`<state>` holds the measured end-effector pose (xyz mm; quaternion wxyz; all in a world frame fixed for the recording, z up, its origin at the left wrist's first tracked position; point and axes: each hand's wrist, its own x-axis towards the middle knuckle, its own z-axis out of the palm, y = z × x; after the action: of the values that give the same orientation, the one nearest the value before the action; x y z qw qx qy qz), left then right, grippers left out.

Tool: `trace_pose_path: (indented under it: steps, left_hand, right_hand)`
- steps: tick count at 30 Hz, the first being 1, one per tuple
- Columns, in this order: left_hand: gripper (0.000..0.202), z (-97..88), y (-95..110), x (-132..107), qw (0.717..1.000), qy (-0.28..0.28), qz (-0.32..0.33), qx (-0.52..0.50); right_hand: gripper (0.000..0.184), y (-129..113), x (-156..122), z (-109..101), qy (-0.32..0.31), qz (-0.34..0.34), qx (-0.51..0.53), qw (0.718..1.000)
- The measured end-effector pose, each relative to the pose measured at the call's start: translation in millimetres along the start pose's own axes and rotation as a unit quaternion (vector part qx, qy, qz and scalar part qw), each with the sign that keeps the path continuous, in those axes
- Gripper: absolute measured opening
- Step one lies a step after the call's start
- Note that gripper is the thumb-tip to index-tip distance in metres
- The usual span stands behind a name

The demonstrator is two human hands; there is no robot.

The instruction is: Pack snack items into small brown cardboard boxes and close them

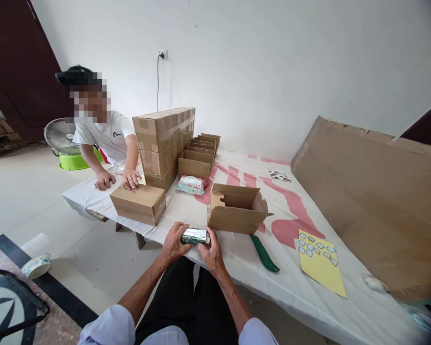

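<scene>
Between my hands is a small green and white printed box [194,235], held at the near edge of the table. My left hand [175,241] grips its left end, and my right hand [211,250] has its fingers and thumb round the right end. Just beyond my right hand stands an open cardboard box [239,221] with its flaps up; its inside is partly hidden by the front wall. A dark green knife-shaped tool [265,255] lies to the right of my right hand. Its kind is not clear.
Across to the left, a person's hands [131,179] rest by a closed cardboard box [138,203]. Behind are stacked sealed cartons [154,143], a row of open boxes [196,167] and a wipes packet [191,185]. A yellow sticker sheet [323,273] and large cardboard sheet [373,201] lie right.
</scene>
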<state>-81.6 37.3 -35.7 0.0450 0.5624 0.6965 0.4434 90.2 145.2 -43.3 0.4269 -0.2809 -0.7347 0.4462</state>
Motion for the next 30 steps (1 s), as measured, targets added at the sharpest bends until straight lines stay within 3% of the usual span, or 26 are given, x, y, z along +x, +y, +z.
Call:
trace_pose_path:
  steps: [30]
  left_hand:
    - [0.068, 2.8, 2.7, 0.3, 1.000, 0.012, -0.010, 0.013]
  right_hand:
    - [0.064, 6.4, -1.3, 4.2, 0.012, -0.012, -0.017, 1.000]
